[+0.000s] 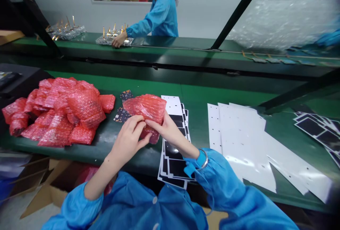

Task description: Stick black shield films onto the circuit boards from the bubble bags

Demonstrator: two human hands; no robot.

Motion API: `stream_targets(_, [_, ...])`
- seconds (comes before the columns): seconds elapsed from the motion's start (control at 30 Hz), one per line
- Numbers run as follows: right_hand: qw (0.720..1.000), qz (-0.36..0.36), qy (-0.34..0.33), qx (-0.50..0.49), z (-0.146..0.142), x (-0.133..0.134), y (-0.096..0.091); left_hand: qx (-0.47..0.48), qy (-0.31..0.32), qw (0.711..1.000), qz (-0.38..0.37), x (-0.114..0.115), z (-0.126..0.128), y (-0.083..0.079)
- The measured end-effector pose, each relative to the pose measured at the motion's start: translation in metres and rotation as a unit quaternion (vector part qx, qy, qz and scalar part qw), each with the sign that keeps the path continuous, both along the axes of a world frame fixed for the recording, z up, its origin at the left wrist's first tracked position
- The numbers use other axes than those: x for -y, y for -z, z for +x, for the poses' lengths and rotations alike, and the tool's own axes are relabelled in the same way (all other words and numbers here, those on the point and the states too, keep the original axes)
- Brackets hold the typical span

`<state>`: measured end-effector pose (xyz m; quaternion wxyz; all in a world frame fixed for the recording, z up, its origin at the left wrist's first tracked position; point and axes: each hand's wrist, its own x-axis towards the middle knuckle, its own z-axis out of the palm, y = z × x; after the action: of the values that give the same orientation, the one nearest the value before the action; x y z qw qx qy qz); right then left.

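Observation:
Both my hands grip a red bubble-wrap bag [147,109] just above the green bench [212,93]. My left hand [130,138] pinches its near edge with fingers closed. My right hand [164,129] holds the same edge from the right, fingers closed on it. Under the bag lies a stack of white sheets with black rectangles [174,152]. Two small dark circuit boards [122,111] lie just left of the bag.
A heap of red bubble bags [58,111] fills the bench's left. Blank white sheets [252,145] spread on the right, more black-patch sheets [318,132] at far right. A person in blue [159,15] touches a tray [113,38] across the conveyor. A cardboard box [53,184] sits below.

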<state>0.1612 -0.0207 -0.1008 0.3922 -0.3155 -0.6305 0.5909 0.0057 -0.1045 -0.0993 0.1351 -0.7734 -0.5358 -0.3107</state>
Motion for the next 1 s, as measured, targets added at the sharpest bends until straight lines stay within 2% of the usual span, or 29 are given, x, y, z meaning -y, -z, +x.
stream_targets(0.13, [0.998,0.056,0.019,0.029,-0.004,0.002,0.004,-0.082,-0.014,0.996,0.021,0.0,-0.005,0.003])
stream_targets(0.27, [0.997,0.05,0.054,-0.018,-0.013,0.006,0.003,-0.016,-0.012,0.999,-0.043,0.005,0.005,-0.002])
stream_targets(0.37, [0.989,0.01,0.108,-0.101,-0.025,0.006,-0.003,0.034,0.001,0.998,-0.045,0.009,0.028,-0.007])
stream_targets(0.5, [0.961,-0.084,0.146,-0.22,-0.032,0.001,-0.014,-0.054,-0.035,0.997,0.035,0.011,0.048,-0.005])
stream_targets(0.57, [0.945,-0.105,0.159,-0.265,-0.029,-0.002,-0.018,-0.108,-0.027,0.992,0.056,0.009,0.042,-0.004])
stream_targets(0.63, [0.937,-0.112,0.161,-0.288,-0.024,-0.003,-0.019,-0.141,0.01,0.988,0.065,0.007,0.026,-0.005])
stream_targets(0.8, [0.931,-0.123,0.161,-0.303,-0.016,0.0,-0.018,-0.181,0.117,0.974,0.073,0.0,-0.014,-0.022])
stream_targets(0.9, [0.927,-0.103,0.191,-0.305,-0.023,0.001,-0.02,-0.181,0.126,0.972,0.08,-0.002,-0.006,-0.027])
stream_targets(1.0, [0.91,-0.1,0.227,-0.332,-0.028,-0.002,-0.024,-0.154,0.063,0.982,0.087,0.001,0.021,-0.02])
